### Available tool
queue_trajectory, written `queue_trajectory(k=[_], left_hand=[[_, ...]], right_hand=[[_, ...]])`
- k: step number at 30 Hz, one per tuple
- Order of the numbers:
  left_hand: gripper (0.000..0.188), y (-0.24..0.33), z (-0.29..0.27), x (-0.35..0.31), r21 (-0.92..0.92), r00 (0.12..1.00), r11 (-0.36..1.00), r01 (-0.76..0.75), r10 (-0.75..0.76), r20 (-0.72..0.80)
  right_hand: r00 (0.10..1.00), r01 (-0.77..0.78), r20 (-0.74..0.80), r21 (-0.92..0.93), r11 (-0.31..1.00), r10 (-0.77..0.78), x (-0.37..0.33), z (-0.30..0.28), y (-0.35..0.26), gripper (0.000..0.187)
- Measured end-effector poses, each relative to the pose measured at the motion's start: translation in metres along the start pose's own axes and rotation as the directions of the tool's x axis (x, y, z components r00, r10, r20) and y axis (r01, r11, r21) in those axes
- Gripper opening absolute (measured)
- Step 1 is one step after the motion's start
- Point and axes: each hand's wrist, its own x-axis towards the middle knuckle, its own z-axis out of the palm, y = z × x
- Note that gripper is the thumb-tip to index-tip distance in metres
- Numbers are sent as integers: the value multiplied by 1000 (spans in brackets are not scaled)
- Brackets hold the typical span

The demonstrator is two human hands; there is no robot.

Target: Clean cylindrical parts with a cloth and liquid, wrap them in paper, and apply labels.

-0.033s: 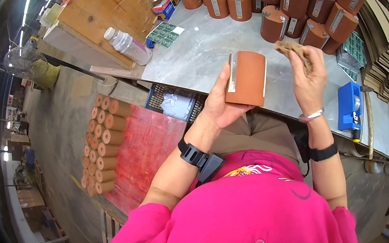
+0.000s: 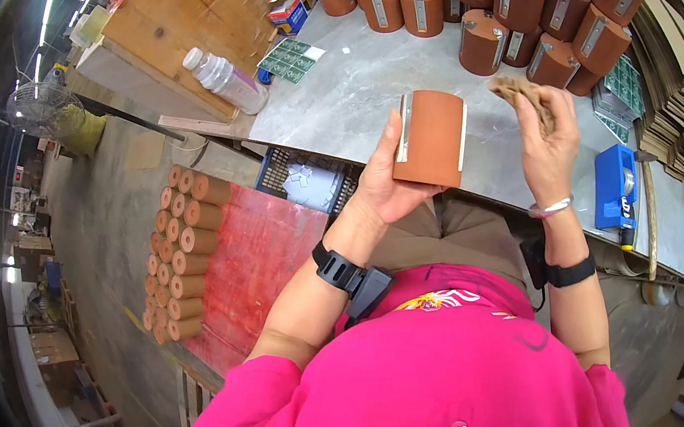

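Two bare hands are in use here: the left hand [image 2: 379, 183] carries a brown cylinder [image 2: 433, 139], and the right hand [image 2: 554, 147] has a tan cloth [image 2: 514, 90]. What we would watch first is the one-handed support. In our judgement, if the left thumb [image 2: 388, 138] eased off, or the weight sat too far toward the right side, the cylinder could roll out of the palm and knock against the tabletop [image 2: 374, 62], or drop past its front edge toward the lap [image 2: 483, 234]. A rough swipe of the cloth could push it the same way, and a fold might snag on the pale strip [image 2: 406, 132] along its left side. Swung too far forward, it might also bump the stack of matching cylinders [image 2: 521, 0].

As for position, we find the cylinder gripped between the left thumb, set along its left side, and the other fingers, which bend beneath its lower end; they are largely hidden, so we cannot tell how far they wrap. It leans slightly, apparently near the tabletop's front edge. The right fingers [image 2: 527, 118] are pinching the bunched cloth, to the right of the cylinder and apart from it.
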Motion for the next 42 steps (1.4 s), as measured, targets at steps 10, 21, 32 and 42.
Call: queue_trajectory(k=[10,21,32,42], left_hand=[[74,13,-1,2,-22,984,990,138,-135,118],[81,1,2,5,-90,973,974,208,-197,117],[67,14,11,28,44,997,999,-17,20,-73],[87,61,-12,54,898,965,358,-256,143,218]], right_hand=[[989,-123,87,43,992,119,-30,-6,-24,14],[987,-80,149,86,993,67,4,25,-11,16],[840,256,481,58,965,-251,-30,8,-72,18],[958,174,288,-554,814,-8,-21,-69,42,31]])
